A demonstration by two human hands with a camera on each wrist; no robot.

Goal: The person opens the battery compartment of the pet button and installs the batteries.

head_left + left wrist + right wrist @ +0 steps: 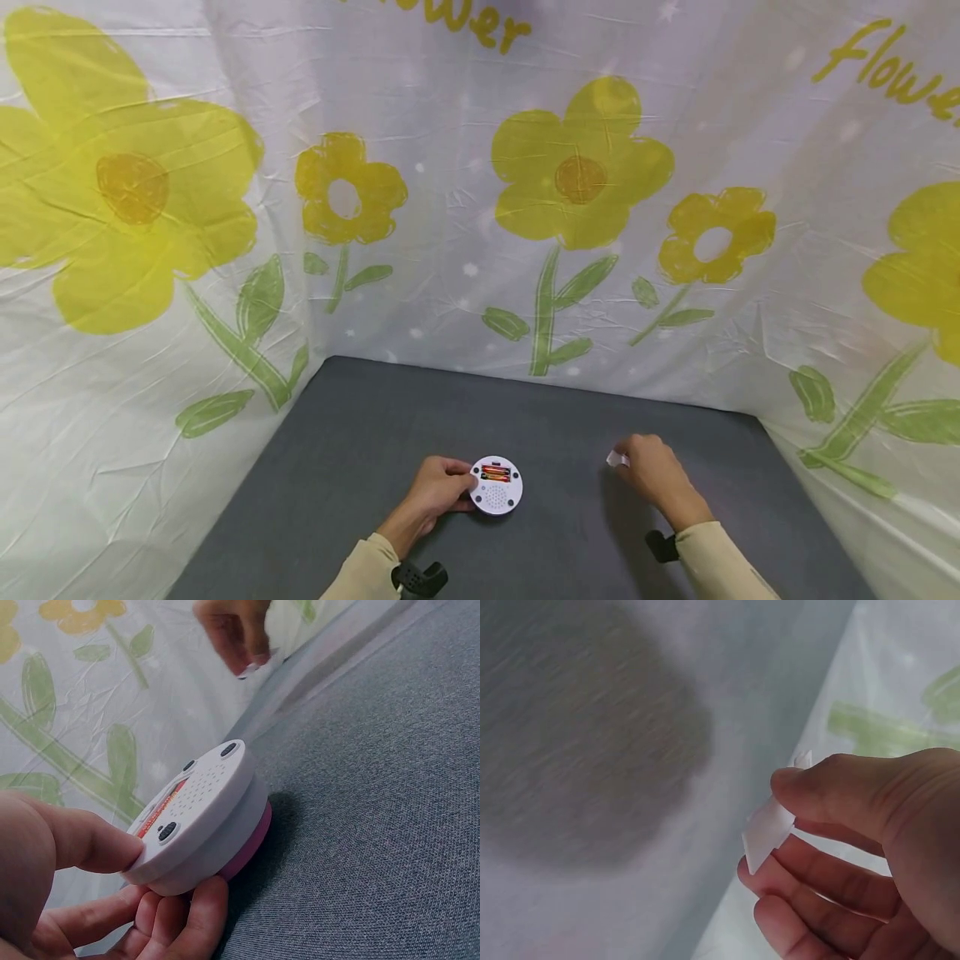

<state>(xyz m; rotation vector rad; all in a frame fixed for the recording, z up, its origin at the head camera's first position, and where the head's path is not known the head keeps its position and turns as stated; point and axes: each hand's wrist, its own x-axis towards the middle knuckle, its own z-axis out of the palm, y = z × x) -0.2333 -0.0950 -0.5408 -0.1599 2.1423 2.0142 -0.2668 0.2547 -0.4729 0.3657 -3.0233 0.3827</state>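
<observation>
Beige sleeves (358,575) enter at the bottom edge. Lower centre, the left hand (431,493) pinches a round white device (497,497), thumb (90,840) overlapping its rim; print on its red batteries (496,473) is illegible. Lower right, the right hand (657,477) pinches a small white piece (616,459). Cropped yellow lettering (885,71), "flower", marks the curtain (450,250) at top centre and upper right.

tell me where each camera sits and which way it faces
Head: on the head, facing forward and down over the grey tabletop to the flower-print curtain; left hand, right hand and both sleeves show.
Left wrist: on that wrist, facing the round white device in the left hand; both hands show.
Right wrist: on that wrist, facing the small white piece the right hand pinches; only that hand shows.
Shared: head and left wrist both show the device.
</observation>
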